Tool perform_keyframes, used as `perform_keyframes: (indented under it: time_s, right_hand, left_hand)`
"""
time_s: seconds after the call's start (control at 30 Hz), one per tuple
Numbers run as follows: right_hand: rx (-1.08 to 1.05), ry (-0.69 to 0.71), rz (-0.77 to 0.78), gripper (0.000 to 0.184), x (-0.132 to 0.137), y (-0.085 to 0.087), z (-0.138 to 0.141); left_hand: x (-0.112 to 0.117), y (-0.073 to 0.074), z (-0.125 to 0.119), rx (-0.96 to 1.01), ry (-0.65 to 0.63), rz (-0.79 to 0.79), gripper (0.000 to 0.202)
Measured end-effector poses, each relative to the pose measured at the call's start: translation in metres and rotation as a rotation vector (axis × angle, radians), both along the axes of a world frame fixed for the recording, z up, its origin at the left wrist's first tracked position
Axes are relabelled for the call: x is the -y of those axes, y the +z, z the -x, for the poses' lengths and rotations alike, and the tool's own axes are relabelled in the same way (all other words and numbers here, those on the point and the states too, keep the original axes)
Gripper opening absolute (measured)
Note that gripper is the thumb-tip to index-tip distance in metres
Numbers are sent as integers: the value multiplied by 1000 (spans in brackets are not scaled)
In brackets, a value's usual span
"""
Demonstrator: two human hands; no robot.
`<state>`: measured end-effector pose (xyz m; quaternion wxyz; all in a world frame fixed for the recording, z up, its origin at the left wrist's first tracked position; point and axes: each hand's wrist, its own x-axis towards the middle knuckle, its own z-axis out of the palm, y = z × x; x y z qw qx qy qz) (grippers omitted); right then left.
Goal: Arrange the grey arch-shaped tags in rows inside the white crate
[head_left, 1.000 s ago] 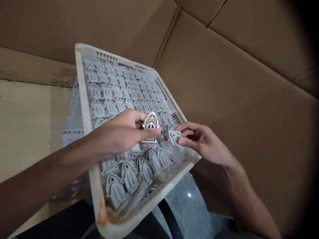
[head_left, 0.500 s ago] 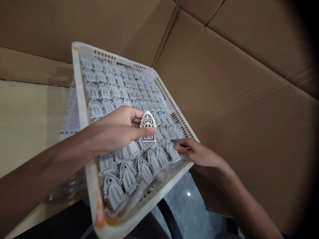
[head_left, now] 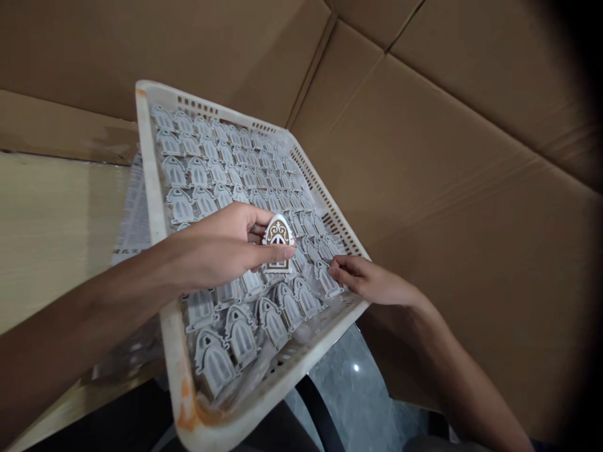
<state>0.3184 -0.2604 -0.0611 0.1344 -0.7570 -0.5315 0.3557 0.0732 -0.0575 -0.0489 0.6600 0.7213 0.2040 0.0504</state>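
A white perforated plastic tray (head_left: 155,207) holds rows of several grey arched window-shaped pieces (head_left: 214,172). My left hand (head_left: 221,248) is above the tray's middle, closed on a white and brown arched piece (head_left: 277,242) with gold scrollwork, held upright between thumb and fingers. My right hand (head_left: 372,282) lies at the tray's right edge, fingertips resting on a grey piece (head_left: 326,279) that lies in the row there. Its fingers are curled and pressed on that piece.
The tray sits tilted over the edge of a pale wooden table (head_left: 51,232), on a sheet of newspaper (head_left: 134,216). Large flattened cardboard sheets (head_left: 447,157) stand behind and to the right. Grey tiled floor (head_left: 348,383) shows below the tray.
My right hand carried a grey piece down from the air and set it into the row at the tray's right edge. My left hand stayed almost still with the brown piece.
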Motion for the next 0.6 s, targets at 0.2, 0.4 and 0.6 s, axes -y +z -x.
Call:
perform_keyframes:
  time_s: [0.2,0.4,0.6]
  right_hand:
    - [-57,92,162,34,-2,-5,-9]
    - [-36,178,145,30,-4,-7,-11]
    - [105,130,157,26,-5,-11,0]
  left_hand:
    - [-3,-7,1,-13,-24,-49,23]
    - [-1,-4,1,-17,-3,-80,25]
    - [-1,-12,2,-1,95,-78,31]
